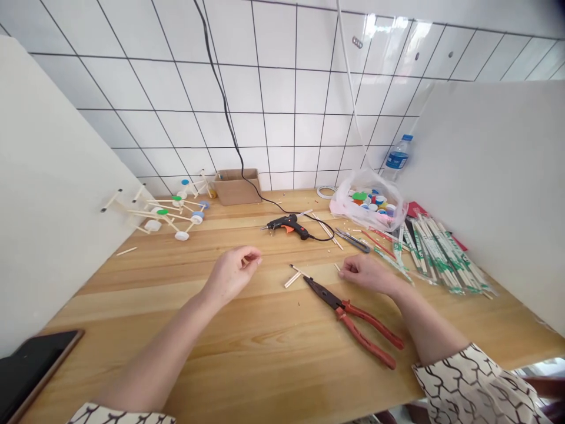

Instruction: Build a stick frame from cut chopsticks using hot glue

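While two hands [232, 274] [368, 274] rest, one pliers [343, 309]

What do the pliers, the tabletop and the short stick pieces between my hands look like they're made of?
Long-nose pliers: dark, dull metal nose, probably steel; red handles look plastic-coated.
Tabletop: pale wood with visible grain and plank seams, smooth, slightly glossy.
Short stick pieces: light, bare wood or bamboo, unfinished; too small to tell which.

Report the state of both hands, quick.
Left hand: pinched shut on a short stick piece.
Right hand: curled on the wooden table, fingertips by a stick stub; grip cannot be told.
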The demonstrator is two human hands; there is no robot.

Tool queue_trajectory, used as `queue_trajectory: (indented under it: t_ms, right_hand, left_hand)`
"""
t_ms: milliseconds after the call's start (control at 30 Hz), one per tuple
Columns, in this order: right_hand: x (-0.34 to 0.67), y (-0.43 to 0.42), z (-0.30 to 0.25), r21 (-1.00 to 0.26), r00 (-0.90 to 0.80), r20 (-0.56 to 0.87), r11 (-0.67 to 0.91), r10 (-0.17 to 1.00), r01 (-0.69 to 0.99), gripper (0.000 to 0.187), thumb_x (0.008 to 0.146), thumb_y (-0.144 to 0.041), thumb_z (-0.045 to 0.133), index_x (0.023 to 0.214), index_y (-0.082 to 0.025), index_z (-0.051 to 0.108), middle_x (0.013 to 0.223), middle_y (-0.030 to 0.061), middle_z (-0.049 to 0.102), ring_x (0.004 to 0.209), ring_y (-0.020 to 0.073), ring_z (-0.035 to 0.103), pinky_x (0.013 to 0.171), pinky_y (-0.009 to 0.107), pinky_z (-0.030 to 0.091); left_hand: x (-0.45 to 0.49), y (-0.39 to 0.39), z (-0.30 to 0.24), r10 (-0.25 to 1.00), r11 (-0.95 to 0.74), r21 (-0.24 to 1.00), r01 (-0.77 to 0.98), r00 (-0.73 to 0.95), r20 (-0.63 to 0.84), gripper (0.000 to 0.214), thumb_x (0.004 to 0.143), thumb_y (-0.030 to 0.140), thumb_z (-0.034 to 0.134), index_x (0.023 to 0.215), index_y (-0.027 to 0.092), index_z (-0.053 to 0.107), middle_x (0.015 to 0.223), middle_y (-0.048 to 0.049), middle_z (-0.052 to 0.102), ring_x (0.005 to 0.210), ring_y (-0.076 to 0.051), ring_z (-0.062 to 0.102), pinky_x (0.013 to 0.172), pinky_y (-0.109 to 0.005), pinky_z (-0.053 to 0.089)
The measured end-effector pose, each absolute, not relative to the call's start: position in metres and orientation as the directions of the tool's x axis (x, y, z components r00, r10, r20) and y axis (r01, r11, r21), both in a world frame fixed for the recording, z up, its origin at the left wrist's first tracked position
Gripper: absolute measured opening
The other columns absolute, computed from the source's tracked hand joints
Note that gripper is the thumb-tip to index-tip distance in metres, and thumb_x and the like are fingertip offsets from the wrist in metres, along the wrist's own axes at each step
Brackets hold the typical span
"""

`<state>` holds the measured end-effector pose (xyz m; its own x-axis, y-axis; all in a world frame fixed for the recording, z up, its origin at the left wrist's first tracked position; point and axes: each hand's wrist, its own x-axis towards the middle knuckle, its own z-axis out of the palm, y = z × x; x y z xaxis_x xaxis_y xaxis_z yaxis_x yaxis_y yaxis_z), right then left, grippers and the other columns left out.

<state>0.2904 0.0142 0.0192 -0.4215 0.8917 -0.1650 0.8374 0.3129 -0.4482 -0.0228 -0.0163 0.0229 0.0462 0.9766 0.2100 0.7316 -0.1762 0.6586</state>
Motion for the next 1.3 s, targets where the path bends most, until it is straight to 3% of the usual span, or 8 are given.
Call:
queue_trajectory:
  t_ms: [167, 400, 667, 1100, 1300]
  right_hand:
    - [0.288, 0.013, 0.02, -0.467, -0.4, -0.148, 0.292, 0.905, 0.834, 0.026, 0.079, -0.034, 0.05, 0.058, -0.019, 0.05, 0.057, 0.0, 0.055, 0.055, 0.0135, 0.046, 0.05, 0.025, 0.031]
    - [0.286, 0.012, 0.016, -0.5, -0.381, -0.131, 0.27, 0.915, 0.823, 0.029, 0.08, -0.041, 0.045, 0.061, -0.019, 0.049, 0.057, -0.0008, 0.052, 0.053, 0.0131, 0.044, 0.048, 0.025, 0.028]
    - [0.284, 0.013, 0.012, -0.506, -0.338, -0.098, 0.246, 0.936, 0.827, 0.031, 0.082, -0.041, 0.042, 0.064, -0.018, 0.052, 0.059, 0.0007, 0.056, 0.055, 0.0131, 0.045, 0.051, 0.026, 0.031]
    - [0.284, 0.012, 0.011, -0.517, -0.343, -0.101, 0.246, 0.934, 0.82, 0.03, 0.082, -0.041, 0.044, 0.064, -0.019, 0.052, 0.061, 0.002, 0.057, 0.056, 0.0146, 0.048, 0.051, 0.026, 0.032]
    - [0.283, 0.011, 0.013, -0.53, -0.377, -0.119, 0.263, 0.918, 0.806, 0.031, 0.083, -0.043, 0.043, 0.066, -0.018, 0.053, 0.06, 0.0009, 0.055, 0.056, 0.0142, 0.046, 0.051, 0.026, 0.032]
  left_hand:
    - [-0.036, -0.024, 0.01, 0.978, -0.108, 0.635, 0.765, -0.034, 0.207, 0.02, 0.076, 0.035, 0.052, 0.079, 0.02, 0.065, 0.082, -0.0052, 0.072, 0.076, -0.021, 0.064, 0.067, -0.03, 0.049]
    - [-0.058, -0.025, 0.003, 0.978, -0.021, 0.63, 0.776, -0.117, 0.176, 0.026, 0.076, 0.038, 0.05, 0.081, 0.019, 0.067, 0.083, -0.0066, 0.072, 0.073, -0.022, 0.064, 0.069, -0.032, 0.048]
    - [-0.058, -0.028, 0.011, 0.993, -0.005, 0.621, 0.784, -0.072, 0.098, 0.021, 0.074, 0.037, 0.054, 0.071, 0.021, 0.068, 0.069, -0.002, 0.071, 0.06, -0.019, 0.061, 0.057, -0.028, 0.044]
    - [-0.057, -0.029, 0.012, 0.997, 0.065, 0.582, 0.811, -0.08, 0.0, 0.028, 0.074, 0.047, 0.056, 0.071, 0.021, 0.067, 0.072, -0.0032, 0.072, 0.064, -0.021, 0.063, 0.057, -0.027, 0.043]
    - [-0.058, -0.029, 0.012, 0.995, 0.023, 0.552, 0.833, -0.076, 0.072, 0.026, 0.075, 0.044, 0.054, 0.069, 0.023, 0.067, 0.069, -0.0019, 0.072, 0.061, -0.02, 0.062, 0.053, -0.026, 0.041]
